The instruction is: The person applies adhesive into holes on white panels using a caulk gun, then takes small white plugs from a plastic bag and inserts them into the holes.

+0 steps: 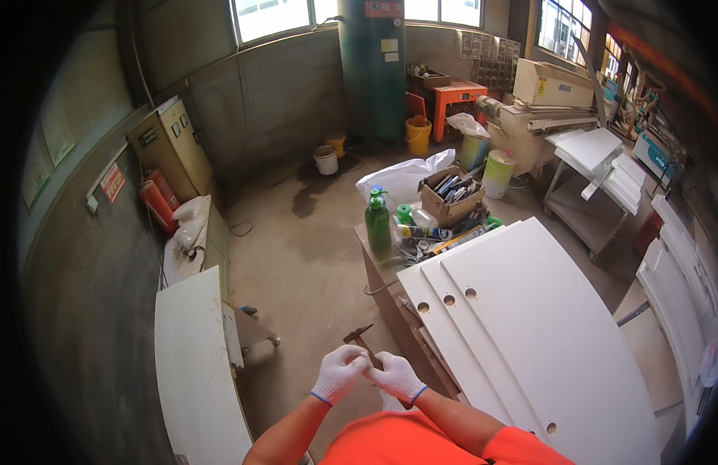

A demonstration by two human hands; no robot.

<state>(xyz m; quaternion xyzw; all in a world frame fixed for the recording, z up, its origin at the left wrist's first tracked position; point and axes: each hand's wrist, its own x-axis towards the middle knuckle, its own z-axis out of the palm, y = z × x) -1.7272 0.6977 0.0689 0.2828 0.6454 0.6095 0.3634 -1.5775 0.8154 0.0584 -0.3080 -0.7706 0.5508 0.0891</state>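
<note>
Both of my hands wear white knit gloves with blue cuffs and meet in front of my orange shirt. My right hand is closed around the handle of a hammer, whose dark head points away from me. Close against it, my left hand has its fingers pinched together at the right fingertips. Whatever the left fingers hold, if anything, is hidden or too small to name. To the right of my hands lies a stack of white panels with round holes along their edges.
Beyond the panels, the bench carries a green spray bottle, loose tubes and a cardboard box of tools. Another white panel stands at my left. Buckets and a tall green tank are farther back. Machinery occupies the far right.
</note>
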